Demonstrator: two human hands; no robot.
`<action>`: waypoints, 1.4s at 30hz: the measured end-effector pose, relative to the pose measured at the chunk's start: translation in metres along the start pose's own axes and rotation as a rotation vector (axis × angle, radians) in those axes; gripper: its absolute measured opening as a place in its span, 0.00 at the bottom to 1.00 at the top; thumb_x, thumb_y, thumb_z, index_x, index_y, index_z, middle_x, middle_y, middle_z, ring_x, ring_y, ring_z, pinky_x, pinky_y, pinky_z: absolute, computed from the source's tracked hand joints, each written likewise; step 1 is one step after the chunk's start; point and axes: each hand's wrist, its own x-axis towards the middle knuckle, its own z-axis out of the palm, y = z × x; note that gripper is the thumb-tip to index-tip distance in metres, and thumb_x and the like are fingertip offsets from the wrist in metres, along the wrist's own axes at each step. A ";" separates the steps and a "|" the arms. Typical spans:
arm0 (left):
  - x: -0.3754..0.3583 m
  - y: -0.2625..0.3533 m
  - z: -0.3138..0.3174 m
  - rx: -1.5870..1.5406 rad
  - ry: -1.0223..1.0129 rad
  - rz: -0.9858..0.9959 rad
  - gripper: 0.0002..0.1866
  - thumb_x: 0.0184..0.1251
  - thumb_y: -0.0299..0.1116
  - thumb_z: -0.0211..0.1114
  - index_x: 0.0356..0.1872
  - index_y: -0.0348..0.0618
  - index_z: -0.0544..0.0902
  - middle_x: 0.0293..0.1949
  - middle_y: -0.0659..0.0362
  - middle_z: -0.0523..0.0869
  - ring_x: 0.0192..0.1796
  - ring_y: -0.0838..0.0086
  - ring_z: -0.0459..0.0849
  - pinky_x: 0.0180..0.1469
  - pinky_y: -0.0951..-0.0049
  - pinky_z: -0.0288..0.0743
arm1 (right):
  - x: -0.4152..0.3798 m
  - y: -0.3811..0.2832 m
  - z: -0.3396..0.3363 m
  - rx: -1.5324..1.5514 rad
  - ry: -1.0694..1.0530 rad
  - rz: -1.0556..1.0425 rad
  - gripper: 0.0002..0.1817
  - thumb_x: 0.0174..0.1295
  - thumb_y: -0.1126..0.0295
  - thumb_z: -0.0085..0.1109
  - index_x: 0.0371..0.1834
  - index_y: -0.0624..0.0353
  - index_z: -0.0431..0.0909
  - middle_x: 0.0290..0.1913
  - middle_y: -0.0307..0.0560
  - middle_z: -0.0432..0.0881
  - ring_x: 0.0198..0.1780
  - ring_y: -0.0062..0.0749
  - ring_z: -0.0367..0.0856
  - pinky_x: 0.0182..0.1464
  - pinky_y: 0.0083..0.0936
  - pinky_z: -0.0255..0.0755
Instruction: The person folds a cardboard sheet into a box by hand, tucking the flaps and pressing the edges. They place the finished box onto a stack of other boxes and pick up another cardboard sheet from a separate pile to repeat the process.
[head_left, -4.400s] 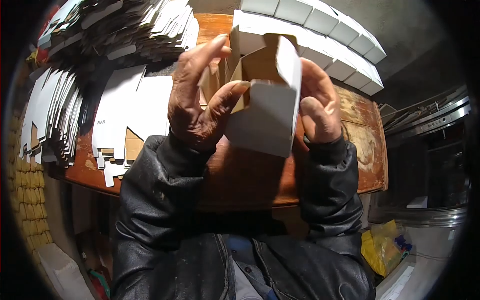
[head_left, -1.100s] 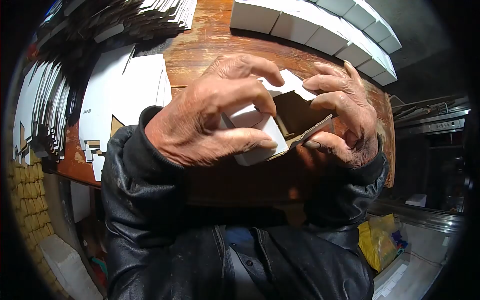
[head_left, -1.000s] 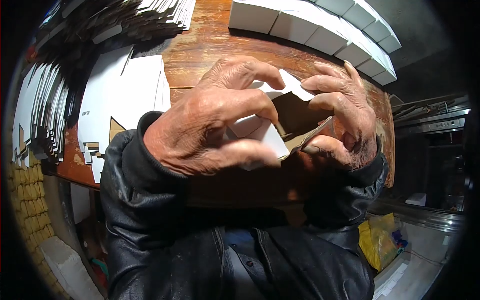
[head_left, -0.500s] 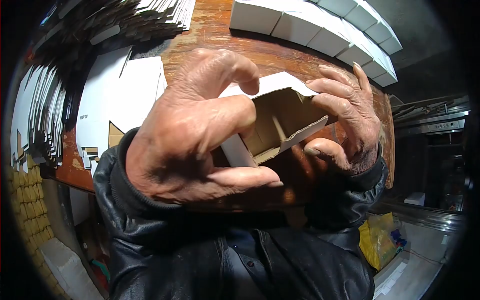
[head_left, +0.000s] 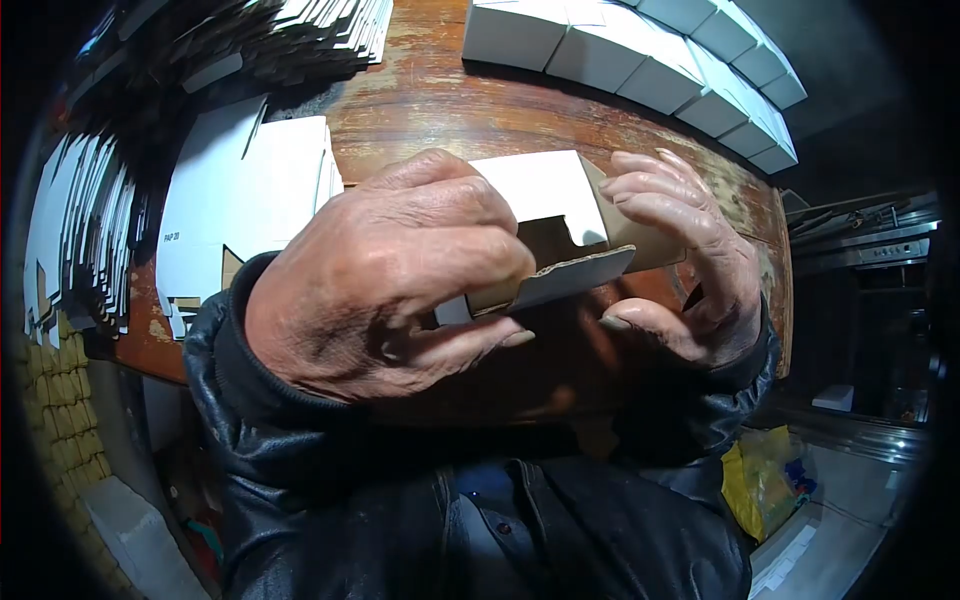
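A small cardboard box, white outside and brown inside, is partly folded over the table in front of me. My left hand is closed around its left side, fingers over the top and thumb underneath, hiding that end. One flap juts out along the near edge, and a notched white panel is bent down over the opening. At the box's right end, my right hand is open, fingers curved with a wide gap to the thumb. Its fingertips are right at the brown side flap.
Rows of white boxes stand at the back right of the wooden table. Flat white blanks lie at the left, beside stacks of more blanks. A yellow bag is at the lower right.
The white top panel has come down over the opening, and a brown side flap now shows at the right. My left fingers have closed in; my right fingers have come off the top edge.
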 end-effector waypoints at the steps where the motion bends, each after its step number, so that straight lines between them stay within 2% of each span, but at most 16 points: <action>1: -0.001 -0.001 0.001 -0.001 -0.006 0.009 0.22 0.45 0.31 0.81 0.44 0.40 0.87 0.38 0.55 0.84 0.47 0.59 0.84 0.49 0.60 0.78 | 0.000 0.000 0.000 0.040 0.020 -0.004 0.34 0.51 0.54 0.77 0.56 0.63 0.77 0.54 0.58 0.82 0.60 0.53 0.80 0.66 0.48 0.69; 6: -0.001 0.002 0.003 0.061 -0.010 -0.018 0.17 0.44 0.28 0.78 0.41 0.47 0.90 0.40 0.56 0.82 0.49 0.60 0.83 0.52 0.62 0.78 | -0.009 0.001 -0.004 0.321 0.080 0.054 0.32 0.54 0.61 0.75 0.58 0.67 0.75 0.57 0.64 0.80 0.62 0.52 0.79 0.65 0.42 0.71; 9: -0.003 0.002 0.006 0.074 0.018 -0.030 0.16 0.44 0.28 0.77 0.39 0.50 0.91 0.42 0.56 0.82 0.50 0.61 0.83 0.53 0.62 0.78 | -0.013 0.004 -0.006 0.445 0.108 0.111 0.26 0.56 0.69 0.72 0.56 0.68 0.76 0.58 0.63 0.80 0.61 0.50 0.80 0.64 0.40 0.72; 14: -0.001 0.004 0.008 0.063 0.064 0.013 0.16 0.45 0.27 0.78 0.40 0.51 0.92 0.43 0.56 0.83 0.51 0.60 0.83 0.55 0.63 0.78 | -0.004 0.001 0.008 0.287 0.052 0.082 0.19 0.55 0.75 0.70 0.51 0.64 0.80 0.54 0.58 0.82 0.57 0.46 0.83 0.59 0.37 0.77; 16: -0.003 0.001 0.010 0.015 0.034 -0.011 0.16 0.49 0.31 0.78 0.43 0.51 0.91 0.46 0.54 0.82 0.56 0.59 0.80 0.59 0.60 0.76 | -0.001 -0.001 0.025 0.199 0.049 0.064 0.19 0.52 0.77 0.72 0.49 0.61 0.82 0.52 0.56 0.83 0.56 0.46 0.83 0.57 0.35 0.79; 17: -0.005 0.000 0.010 -0.008 0.019 -0.023 0.16 0.51 0.33 0.78 0.45 0.51 0.91 0.48 0.53 0.82 0.59 0.58 0.79 0.61 0.58 0.74 | 0.006 -0.004 0.029 0.118 0.061 0.034 0.17 0.49 0.78 0.73 0.44 0.59 0.82 0.50 0.54 0.83 0.54 0.46 0.84 0.54 0.35 0.80; 20: -0.002 0.004 0.001 -0.223 -0.097 -0.079 0.20 0.60 0.44 0.73 0.52 0.48 0.89 0.55 0.50 0.79 0.66 0.55 0.72 0.70 0.52 0.65 | 0.003 0.000 0.027 0.167 0.036 0.019 0.14 0.50 0.78 0.72 0.41 0.59 0.82 0.49 0.53 0.83 0.54 0.46 0.84 0.53 0.34 0.80; 21: -0.004 0.004 -0.004 -0.256 -0.149 -0.108 0.26 0.68 0.51 0.65 0.60 0.45 0.84 0.62 0.47 0.76 0.72 0.53 0.65 0.75 0.49 0.55 | 0.002 0.001 0.026 0.176 0.026 0.020 0.13 0.51 0.78 0.72 0.41 0.59 0.82 0.48 0.52 0.83 0.54 0.46 0.84 0.54 0.34 0.80; 23: -0.008 -0.001 -0.004 -0.336 -0.097 -0.117 0.26 0.71 0.50 0.62 0.62 0.44 0.82 0.64 0.47 0.75 0.72 0.52 0.65 0.75 0.49 0.54 | 0.001 0.005 0.024 0.182 -0.003 0.023 0.12 0.53 0.77 0.71 0.40 0.59 0.82 0.48 0.52 0.83 0.54 0.46 0.84 0.54 0.34 0.80; 27: -0.010 -0.014 0.001 -0.272 -0.075 -0.158 0.25 0.74 0.45 0.59 0.67 0.44 0.77 0.69 0.45 0.72 0.74 0.52 0.65 0.75 0.52 0.56 | -0.002 0.007 0.020 0.268 0.013 0.051 0.08 0.64 0.73 0.64 0.44 0.62 0.82 0.47 0.52 0.84 0.55 0.43 0.84 0.56 0.35 0.79; 29: -0.009 -0.016 0.008 -0.159 -0.064 -0.206 0.26 0.72 0.41 0.62 0.68 0.43 0.75 0.70 0.45 0.69 0.73 0.52 0.66 0.75 0.54 0.59 | -0.004 0.002 0.020 0.357 0.051 0.129 0.10 0.68 0.70 0.59 0.47 0.63 0.81 0.47 0.54 0.84 0.55 0.43 0.84 0.57 0.35 0.78; 32: -0.010 -0.023 0.023 0.070 -0.047 -0.249 0.33 0.67 0.43 0.69 0.69 0.42 0.72 0.70 0.41 0.68 0.72 0.51 0.68 0.73 0.55 0.63 | -0.006 -0.003 0.011 0.451 0.003 0.191 0.17 0.69 0.61 0.60 0.52 0.63 0.81 0.50 0.57 0.84 0.56 0.45 0.83 0.59 0.37 0.76; 33: -0.010 -0.021 0.023 0.067 -0.028 -0.254 0.33 0.66 0.44 0.69 0.69 0.41 0.72 0.70 0.41 0.68 0.71 0.50 0.68 0.72 0.55 0.64 | -0.005 -0.007 0.005 0.467 -0.046 0.216 0.19 0.67 0.59 0.62 0.53 0.63 0.81 0.50 0.57 0.84 0.56 0.46 0.83 0.60 0.38 0.75; 37: -0.010 -0.020 0.023 0.071 0.005 -0.247 0.35 0.64 0.46 0.71 0.69 0.40 0.72 0.67 0.40 0.71 0.69 0.50 0.72 0.70 0.57 0.67 | -0.006 0.003 0.005 0.462 -0.095 0.046 0.28 0.60 0.51 0.69 0.55 0.62 0.81 0.52 0.57 0.85 0.57 0.47 0.83 0.70 0.51 0.61; 40: -0.009 -0.018 0.025 0.066 0.008 -0.282 0.34 0.64 0.46 0.71 0.67 0.38 0.73 0.64 0.40 0.75 0.66 0.49 0.76 0.67 0.57 0.70 | -0.001 -0.004 0.004 0.517 -0.095 0.009 0.28 0.55 0.55 0.74 0.54 0.61 0.81 0.50 0.54 0.86 0.58 0.46 0.83 0.71 0.55 0.59; 42: -0.007 -0.018 0.028 0.058 0.028 -0.302 0.33 0.64 0.45 0.71 0.65 0.37 0.74 0.61 0.40 0.77 0.63 0.50 0.79 0.65 0.58 0.73 | 0.000 -0.006 0.009 0.519 -0.094 -0.028 0.25 0.55 0.60 0.74 0.54 0.60 0.81 0.49 0.53 0.86 0.56 0.45 0.84 0.70 0.55 0.62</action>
